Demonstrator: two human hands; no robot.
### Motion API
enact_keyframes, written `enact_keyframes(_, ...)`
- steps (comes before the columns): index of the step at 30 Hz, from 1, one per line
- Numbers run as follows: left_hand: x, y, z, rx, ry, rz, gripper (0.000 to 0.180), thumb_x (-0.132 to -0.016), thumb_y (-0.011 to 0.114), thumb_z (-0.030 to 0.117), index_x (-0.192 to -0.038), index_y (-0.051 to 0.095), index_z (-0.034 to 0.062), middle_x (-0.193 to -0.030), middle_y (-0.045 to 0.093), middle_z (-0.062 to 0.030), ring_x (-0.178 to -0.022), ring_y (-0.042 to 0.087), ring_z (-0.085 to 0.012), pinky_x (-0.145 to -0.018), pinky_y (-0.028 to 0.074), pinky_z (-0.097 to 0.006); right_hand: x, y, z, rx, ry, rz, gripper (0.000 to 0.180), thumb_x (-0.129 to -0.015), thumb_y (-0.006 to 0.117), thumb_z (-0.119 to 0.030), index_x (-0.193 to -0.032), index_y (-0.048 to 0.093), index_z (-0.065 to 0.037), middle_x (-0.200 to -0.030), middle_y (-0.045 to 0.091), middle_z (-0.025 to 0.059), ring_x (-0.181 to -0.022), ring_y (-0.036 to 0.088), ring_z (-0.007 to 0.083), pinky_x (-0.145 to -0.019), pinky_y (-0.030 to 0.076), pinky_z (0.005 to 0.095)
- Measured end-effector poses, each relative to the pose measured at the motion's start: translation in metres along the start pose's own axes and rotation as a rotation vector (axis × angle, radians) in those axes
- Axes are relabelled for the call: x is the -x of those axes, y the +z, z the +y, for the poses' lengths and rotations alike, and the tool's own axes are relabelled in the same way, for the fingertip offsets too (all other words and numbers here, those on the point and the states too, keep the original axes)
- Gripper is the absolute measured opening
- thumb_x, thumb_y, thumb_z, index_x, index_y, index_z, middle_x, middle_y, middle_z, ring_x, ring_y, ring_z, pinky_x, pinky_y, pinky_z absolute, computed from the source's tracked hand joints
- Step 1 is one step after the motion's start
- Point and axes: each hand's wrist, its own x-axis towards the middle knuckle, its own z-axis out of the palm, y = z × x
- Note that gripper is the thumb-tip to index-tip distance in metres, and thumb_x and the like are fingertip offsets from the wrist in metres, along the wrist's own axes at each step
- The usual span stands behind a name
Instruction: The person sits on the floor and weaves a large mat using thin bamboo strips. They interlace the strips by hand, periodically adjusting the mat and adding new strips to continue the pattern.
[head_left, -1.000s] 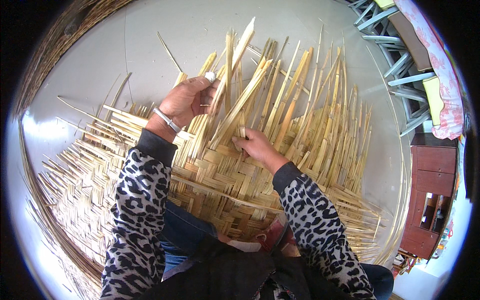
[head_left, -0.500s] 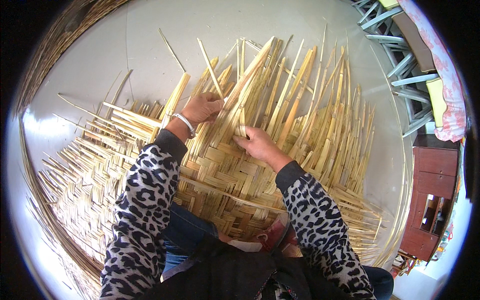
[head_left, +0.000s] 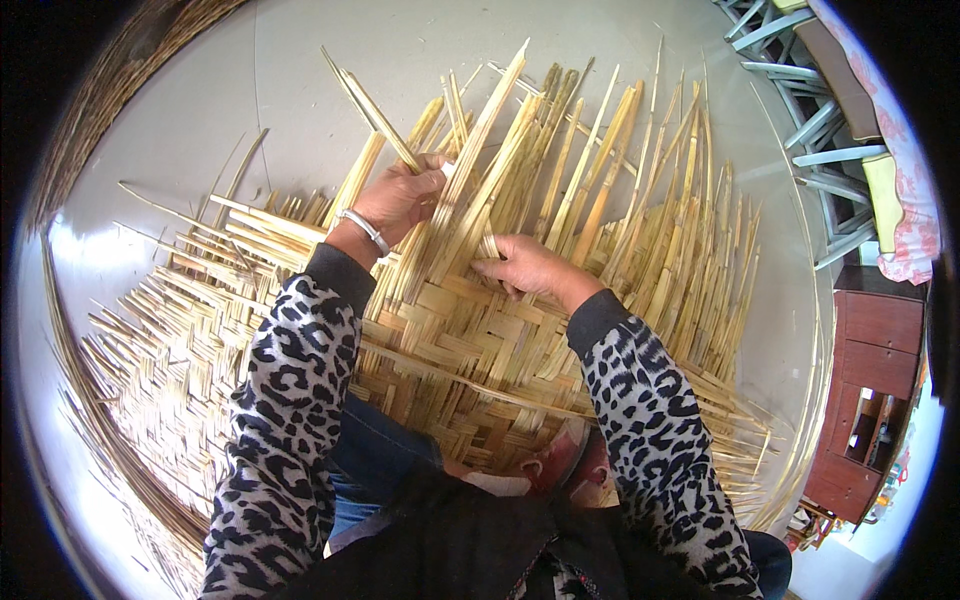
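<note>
A mat of pale split reed strips (head_left: 440,330) lies woven under me, its loose strip ends fanning out away from me. My left hand (head_left: 403,195), with a silver bracelet at the wrist, is closed around reed strips (head_left: 368,105) near the mat's far side. Their tips stick up past the fingers to the upper left. My right hand (head_left: 522,265) pinches a reed strip at the edge of the weave, right of the left hand. Broad upright strips (head_left: 490,130) stand between the two hands.
Long dark reeds (head_left: 110,95) run in a bundle along the left side. Stacked metal-legged stools (head_left: 815,150) stand at the upper right, beside a patterned cloth (head_left: 880,130). A reddish-brown cabinet (head_left: 865,360) is on the right. My red shoes (head_left: 555,460) rest on the mat.
My left hand has risen slightly and now has strips gathered in it, leaning to the upper left. The right hand has shifted a little right and away from me.
</note>
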Motion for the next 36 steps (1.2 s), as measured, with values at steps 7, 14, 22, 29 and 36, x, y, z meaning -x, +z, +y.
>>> enact_keyframes(7, 0.002, -0.001, -0.003, 0.121, 0.004, -0.096, 0.036, -0.094, 0.062, 0.013, -0.128, 0.055, 0.0033, -0.107, 0.064, -0.0044, -0.099, 0.060, -0.0165, -0.084, 0.050, -0.032, 0.002, -0.004, -0.008, 0.076, 0.039, -0.022, 0.037, -0.097, 0.061, -0.030, -0.119, 0.057, 0.000, -0.062, 0.057, 0.0044, -0.053, 0.057, 0.0143, -0.049, 0.048, 0.0320)
enact_keyframes(14, -0.002, 0.000, -0.004, -0.235, 0.079, 0.280, 0.013, -0.090, 0.070, 0.012, -0.098, 0.067, 0.0034, -0.084, 0.069, -0.0038, -0.067, 0.064, -0.0127, -0.056, 0.050, -0.025, -0.002, 0.006, -0.003, 0.246, -0.023, 0.182, 0.030, -0.095, 0.064, -0.029, -0.097, 0.058, 0.000, -0.066, 0.057, 0.0063, -0.052, 0.057, 0.0149, -0.048, 0.048, 0.0326)
enact_keyframes(22, 0.002, -0.013, -0.031, -0.678, 0.287, 0.626, 0.029, -0.080, 0.080, 0.019, -0.091, 0.069, -0.0051, -0.078, 0.071, -0.0092, -0.063, 0.066, -0.0165, -0.056, 0.052, -0.031, 0.003, 0.021, -0.011, 0.490, -0.009, 0.440, 0.022, -0.084, 0.065, -0.020, -0.088, 0.057, 0.000, -0.087, 0.062, 0.0212, -0.085, 0.063, 0.0369, -0.074, 0.046, 0.0478)
enact_keyframes(29, 0.022, -0.004, -0.021, -0.531, 0.260, 0.586, 0.028, -0.083, 0.077, 0.016, -0.098, 0.070, -0.0060, -0.076, 0.070, -0.0099, -0.063, 0.065, -0.0123, -0.055, 0.052, -0.029, 0.007, 0.019, -0.017, 0.502, -0.057, 0.503, 0.023, -0.083, 0.067, -0.020, -0.085, 0.055, 0.000, -0.079, 0.061, 0.0193, -0.075, 0.060, 0.0371, -0.067, 0.045, 0.0467)
enact_keyframes(36, -0.022, 0.011, -0.002, -0.961, 0.277, 0.492, 0.044, -0.082, 0.074, 0.040, -0.099, 0.072, -0.0010, -0.087, 0.070, -0.0225, -0.082, 0.069, -0.0336, -0.078, 0.053, -0.039, 0.004, 0.030, -0.010, 0.546, -0.059, 0.686, 0.020, -0.081, 0.064, -0.017, -0.086, 0.056, 0.000, -0.085, 0.061, 0.0236, -0.084, 0.059, 0.0431, -0.072, 0.045, 0.0488)
